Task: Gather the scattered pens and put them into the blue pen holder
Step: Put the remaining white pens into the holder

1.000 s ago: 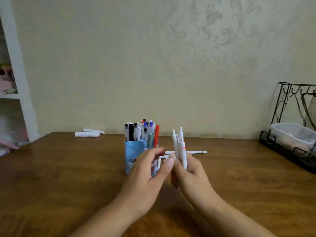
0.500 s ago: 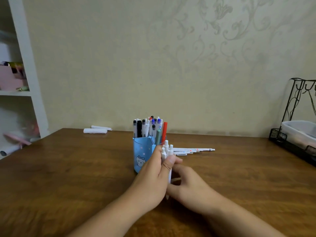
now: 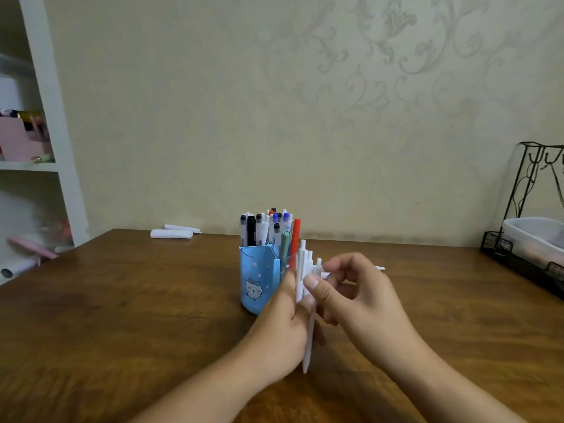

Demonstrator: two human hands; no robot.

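The blue pen holder (image 3: 256, 276), printed with a small cartoon face, stands mid-table and is packed with several upright pens (image 3: 268, 228). Just right of it and nearer to me, my left hand (image 3: 282, 328) grips a bundle of white pens (image 3: 306, 300) held upright, their tips pointing down at the table. My right hand (image 3: 351, 291) is curled against the top of the same bundle, thumb pressed on it. More white pens (image 3: 377, 268) lie on the table behind my right hand, mostly hidden.
Two rolled white items (image 3: 172, 232) lie at the table's far left edge by the wall. A black wire rack holding a clear plastic tub (image 3: 537, 239) occupies the far right. A white shelf unit (image 3: 45, 141) stands left of the wooden table (image 3: 122, 315).
The white pen bundle passed from my right hand into my left, dropping lower. My right hand came back up to the bundle's top. The camera view shifted left.
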